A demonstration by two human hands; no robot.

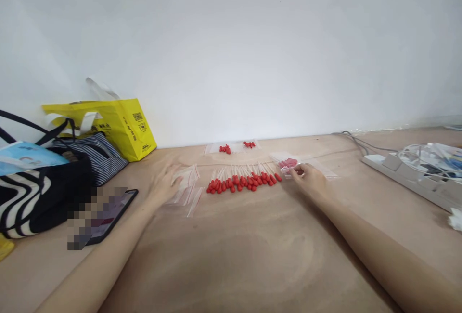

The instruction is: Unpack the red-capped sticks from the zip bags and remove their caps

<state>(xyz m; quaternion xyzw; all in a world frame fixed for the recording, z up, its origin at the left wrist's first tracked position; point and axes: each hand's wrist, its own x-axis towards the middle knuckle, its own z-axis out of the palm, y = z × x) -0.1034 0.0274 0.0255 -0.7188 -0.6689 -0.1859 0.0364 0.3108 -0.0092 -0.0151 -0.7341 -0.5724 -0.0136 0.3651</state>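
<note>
A row of several small droppers with red bulbs lies on the wooden table. My left hand lies flat with its fingers spread on a pile of empty clear zip bags left of the row. My right hand pinches the edge of a clear zip bag with red pieces inside at the row's right end. Two more filled bags lie farther back near the wall.
A yellow shopping bag, a striped bag and a black and white bag stand at the left. A phone lies beside them. A white power strip with cables sits at the right.
</note>
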